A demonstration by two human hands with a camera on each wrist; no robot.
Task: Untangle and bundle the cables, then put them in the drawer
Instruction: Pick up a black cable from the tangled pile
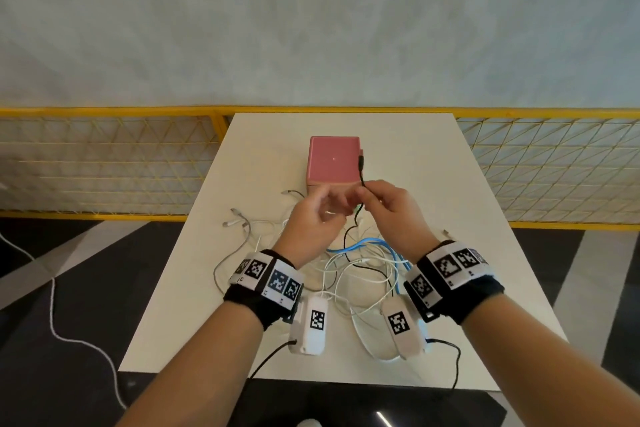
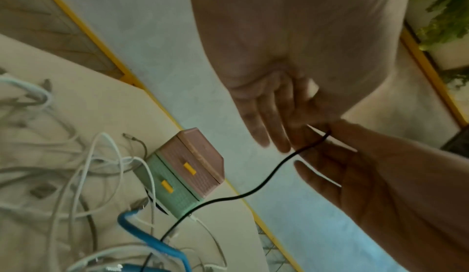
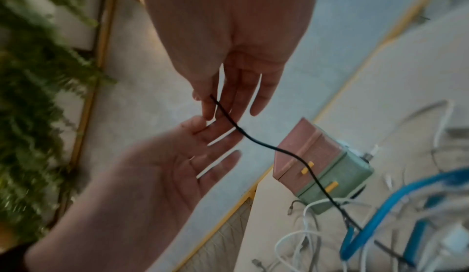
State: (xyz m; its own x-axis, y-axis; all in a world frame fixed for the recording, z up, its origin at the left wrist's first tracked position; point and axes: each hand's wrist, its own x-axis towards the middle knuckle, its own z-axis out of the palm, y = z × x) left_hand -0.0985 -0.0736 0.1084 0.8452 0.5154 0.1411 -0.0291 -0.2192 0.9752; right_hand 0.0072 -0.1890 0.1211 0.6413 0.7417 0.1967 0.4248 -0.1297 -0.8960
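My right hand (image 1: 367, 196) pinches a thin black cable (image 1: 360, 180) above the table, its plug end sticking up in front of the small drawer box (image 1: 334, 159). In the right wrist view the black cable (image 3: 266, 146) starts between the thumb and fingers (image 3: 223, 100) and runs down into the tangle. My left hand (image 1: 322, 208) hovers just left of it, fingers straight and holding nothing (image 3: 203, 146). The box (image 2: 193, 168) has a pink upper and a green lower drawer with yellow handles, both closed. White, grey and blue cables (image 1: 360, 263) lie tangled between my wrists.
The white table (image 1: 433, 184) has a yellow mesh fence (image 1: 104, 163) behind it. Loose white cable ends (image 1: 242, 222) spread to the left. A thick blue cable (image 2: 149, 240) loops through the pile. A white cord (image 1: 52, 305) lies on the dark floor at left.
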